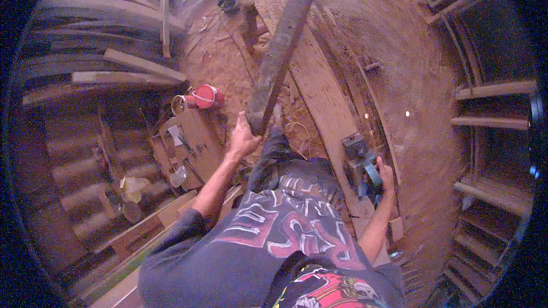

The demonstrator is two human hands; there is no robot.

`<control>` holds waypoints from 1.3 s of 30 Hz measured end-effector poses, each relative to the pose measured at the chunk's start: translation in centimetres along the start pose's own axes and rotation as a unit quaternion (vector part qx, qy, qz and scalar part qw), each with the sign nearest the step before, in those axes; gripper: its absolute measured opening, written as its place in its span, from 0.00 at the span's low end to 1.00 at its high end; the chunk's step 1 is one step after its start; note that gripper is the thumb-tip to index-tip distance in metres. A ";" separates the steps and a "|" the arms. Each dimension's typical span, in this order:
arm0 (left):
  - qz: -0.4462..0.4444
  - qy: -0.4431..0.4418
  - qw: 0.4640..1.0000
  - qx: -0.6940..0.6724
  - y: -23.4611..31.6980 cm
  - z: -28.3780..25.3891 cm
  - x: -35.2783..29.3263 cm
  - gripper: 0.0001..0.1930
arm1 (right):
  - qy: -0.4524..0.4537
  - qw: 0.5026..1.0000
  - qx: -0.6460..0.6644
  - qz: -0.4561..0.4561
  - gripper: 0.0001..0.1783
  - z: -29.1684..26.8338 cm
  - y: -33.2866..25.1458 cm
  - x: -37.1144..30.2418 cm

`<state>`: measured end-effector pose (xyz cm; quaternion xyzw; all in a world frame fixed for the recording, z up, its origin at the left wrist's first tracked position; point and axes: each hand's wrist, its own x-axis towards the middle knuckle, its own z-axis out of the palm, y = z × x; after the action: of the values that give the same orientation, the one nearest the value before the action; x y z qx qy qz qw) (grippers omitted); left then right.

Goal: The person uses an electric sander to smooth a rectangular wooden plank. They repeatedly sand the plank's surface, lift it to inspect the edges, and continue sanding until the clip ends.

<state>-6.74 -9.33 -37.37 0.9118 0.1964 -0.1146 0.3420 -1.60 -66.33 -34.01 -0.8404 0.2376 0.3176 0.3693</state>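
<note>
My left hand (244, 138) is wrapped round the near end of a long, rough-faced wooden beam (279, 60). The beam slants up and away to the far edge of the view. At the right, my right hand (386, 174) grips the handle of a blue-and-black power tool (371, 174), which looks like an electric hand planer. That tool is on or just over the near part of a wide wooden plank (322, 94); contact cannot be made out. Its underside is hidden.
Left of the beam, a red bucket (205, 96) stands by a low brown worktop (201, 131) with small tools. A dark power tool (229, 1) lies farther off, beside a cord. Stacked timber (123, 77) lines the left, wooden racks (495, 90) the right. Sawdust covers the floor.
</note>
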 end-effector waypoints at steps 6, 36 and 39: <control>0.056 -0.002 0.997 0.059 -4.2 -10.1 5.6 0.49 | -0.050 0.996 0.076 0.022 0.31 -2.0 -3.0 -6.1; 0.235 -0.001 0.971 0.046 14.9 -10.9 14.8 0.31 | 0.140 0.971 -0.036 -0.192 0.37 2.4 2.7 -16.2; 0.121 -0.048 0.991 -0.004 10.3 -12.7 10.7 0.36 | 0.160 0.976 0.003 -0.150 0.37 5.2 -1.6 -16.3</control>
<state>8.29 -4.97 -25.71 0.9208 0.0686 -0.1152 0.3663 -13.57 -58.66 -24.40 -0.9053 0.1655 0.1188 0.3727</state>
